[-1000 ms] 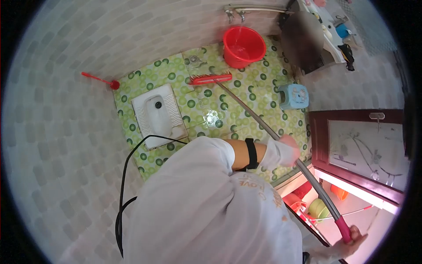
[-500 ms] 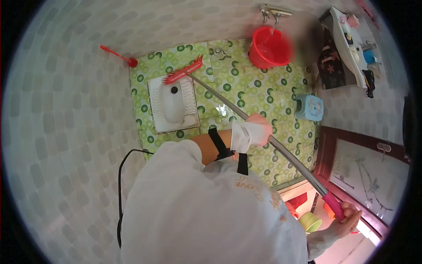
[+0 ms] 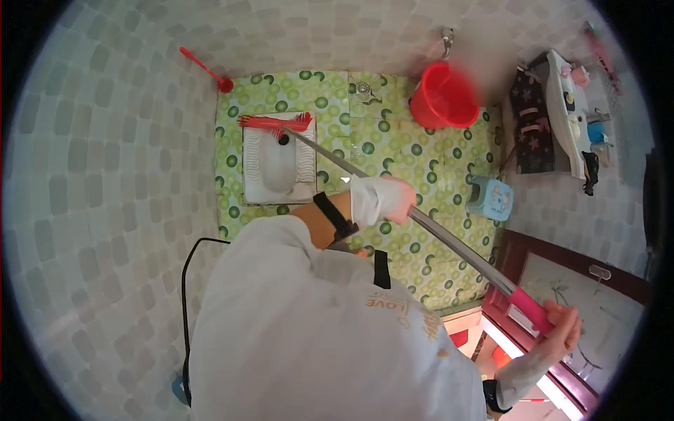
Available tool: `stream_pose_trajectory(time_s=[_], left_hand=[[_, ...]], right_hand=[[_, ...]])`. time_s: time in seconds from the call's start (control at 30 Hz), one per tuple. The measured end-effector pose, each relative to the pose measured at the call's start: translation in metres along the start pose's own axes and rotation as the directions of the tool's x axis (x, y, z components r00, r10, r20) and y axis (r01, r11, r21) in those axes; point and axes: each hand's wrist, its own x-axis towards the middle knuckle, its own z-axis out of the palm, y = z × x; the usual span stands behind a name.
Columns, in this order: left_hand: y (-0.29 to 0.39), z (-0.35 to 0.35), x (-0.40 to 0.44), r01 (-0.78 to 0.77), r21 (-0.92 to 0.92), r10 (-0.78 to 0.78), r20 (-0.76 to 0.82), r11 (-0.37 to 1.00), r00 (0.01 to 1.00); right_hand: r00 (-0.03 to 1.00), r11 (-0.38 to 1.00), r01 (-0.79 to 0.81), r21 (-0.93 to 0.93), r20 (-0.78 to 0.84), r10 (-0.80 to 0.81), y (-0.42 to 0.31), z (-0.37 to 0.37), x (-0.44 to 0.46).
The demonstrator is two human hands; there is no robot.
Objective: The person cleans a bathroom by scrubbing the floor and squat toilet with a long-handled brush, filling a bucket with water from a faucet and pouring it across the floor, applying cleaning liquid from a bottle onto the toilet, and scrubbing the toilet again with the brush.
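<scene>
Long-handled floor brush (image 3: 458, 245) is slanting across the scene, far left to near right. Red brush head (image 3: 270, 123) is lying over the far end of the white squat toilet (image 3: 307, 168), just beyond the drain hole (image 3: 283, 139); can't tell if all bristles are touching. Left hand (image 3: 399, 200) is gripping the metal pole around mid-length, fingers closing round it, partly hidden by the sleeve. Right hand (image 3: 560, 328) is holding the pink grip (image 3: 528, 307) at the near-right end, fingers curling over it; can't tell how tightly.

Floor drain (image 3: 363, 90) is sitting right of the toilet at the far wall. Red bucket (image 3: 425, 105) is standing farther right, below a tap (image 3: 448, 43); blur is covering part of it. Blue stool (image 3: 491, 198) is standing nearer, on the right. Red toilet brush (image 3: 225, 85) is leaning at far left. Green-circle floor tiles (image 3: 421, 158) are running beneath everything.
</scene>
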Motion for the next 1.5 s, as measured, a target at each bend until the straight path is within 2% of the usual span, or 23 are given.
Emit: stream_pose_trajectory(time_s=[0.03,0.1,0.27,0.3,0.33,0.37,0.43,0.47,0.57,0.6,0.67,0.73,0.77,0.83,0.9,0.97,1.03,1.2,1.27,1.3,1.4,1.47,1.5], left_hand=[[0.012,-0.002,-0.003,-0.035,-0.034,0.034,-0.038,0.999,0.999],[0.021,-0.011,-0.005,-0.052,-0.016,0.049,-0.138,0.999,0.989],[-0.013,-0.029,0.015,-0.017,0.065,0.044,-0.430,0.998,0.902],[-0.031,-0.022,0.021,0.045,0.019,-0.034,-0.374,0.999,0.927],[-0.041,-0.021,0.025,0.107,-0.018,-0.107,-0.312,0.994,0.944],[-0.047,-0.016,0.029,0.093,-0.007,-0.090,-0.316,0.996,0.944],[-0.035,-0.006,0.041,0.029,-0.038,-0.031,-0.068,0.999,0.997],[-0.021,-0.004,0.050,0.004,-0.024,-0.006,-0.072,1.000,0.997],[0.030,0.000,0.064,-0.028,0.031,0.031,-0.115,0.999,0.993],[0.048,-0.001,0.066,-0.036,0.017,0.038,-0.148,0.999,0.988],[0.067,0.008,0.074,-0.056,0.000,0.055,-0.164,0.998,0.985],[0.074,0.007,0.085,-0.024,0.005,0.025,-0.217,1.000,0.976],[0.070,0.010,0.096,-0.036,0.021,0.039,-0.214,0.999,0.976],[0.052,0.018,0.115,0.092,0.007,-0.091,-0.073,0.996,0.993],[0.061,0.022,0.131,0.117,0.069,-0.111,-0.088,0.991,0.990],[0.077,0.026,0.152,0.160,0.115,-0.151,-0.081,0.980,0.985],[0.095,0.028,0.175,0.201,0.033,-0.190,-0.208,0.979,0.960],[0.153,0.023,0.246,0.219,0.043,-0.198,-0.288,0.975,0.937],[0.167,0.011,0.269,0.234,0.034,-0.213,-0.307,0.972,0.928],[0.168,-0.001,0.276,0.235,0.008,-0.219,-0.333,0.972,0.917],[0.167,-0.050,0.269,0.237,-0.167,-0.284,-0.373,0.957,0.884],[0.171,-0.083,0.247,0.297,-0.456,-0.489,-0.391,0.839,0.780],[0.163,-0.088,0.240,0.285,-0.501,-0.536,-0.479,0.817,0.695]], right_hand=[[1.000,1.000,0.001,-0.004,0.002,-0.001,0.000,-0.013,0.005],[0.972,0.985,0.136,0.110,-0.207,-0.111,-0.005,-0.030,0.014],[0.977,0.993,0.103,0.060,-0.194,-0.089,-0.039,0.045,-0.006],[0.961,0.960,0.272,-0.072,0.080,-0.266,-0.030,0.050,-0.007],[0.852,0.877,0.456,-0.152,0.358,-0.381,-0.023,0.054,-0.006],[0.855,0.874,0.460,-0.156,0.343,-0.389,-0.017,0.057,-0.003],[0.962,0.989,0.097,-0.114,0.264,-0.064,-0.010,0.052,0.006],[0.968,0.988,0.105,-0.116,0.238,-0.075,-0.008,0.039,0.014],[0.981,0.994,-0.069,-0.080,-0.185,0.053,-0.013,0.008,0.034],[0.980,0.994,-0.073,-0.085,-0.189,0.056,-0.007,-0.010,0.042],[0.986,0.981,0.098,0.168,-0.147,-0.073,0.009,-0.060,0.058],[0.969,0.992,0.074,0.103,-0.244,-0.047,0.013,-0.051,0.062],[0.975,0.998,0.044,0.046,-0.218,-0.033,0.030,-0.041,0.069],[0.979,1.000,0.007,0.004,-0.205,-0.006,0.053,-0.027,0.081],[0.997,0.997,0.071,0.014,-0.009,-0.071,0.065,-0.026,0.103],[0.997,0.996,0.063,0.060,-0.037,-0.061,0.062,-0.036,0.130],[0.997,0.988,0.076,0.136,-0.021,-0.074,0.072,-0.055,0.162],[0.979,0.960,0.199,0.196,0.003,-0.203,0.119,-0.107,0.268],[0.957,0.905,0.287,0.314,-0.051,-0.286,0.123,-0.107,0.302],[0.984,0.913,0.143,0.382,0.041,-0.171,0.132,-0.115,0.319],[0.971,0.948,0.086,0.306,0.188,-0.149,0.158,-0.106,0.367],[0.953,0.984,-0.100,0.149,0.297,0.052,0.162,-0.078,0.389],[0.929,0.988,-0.133,0.077,0.357,0.097,0.166,-0.062,0.397]])
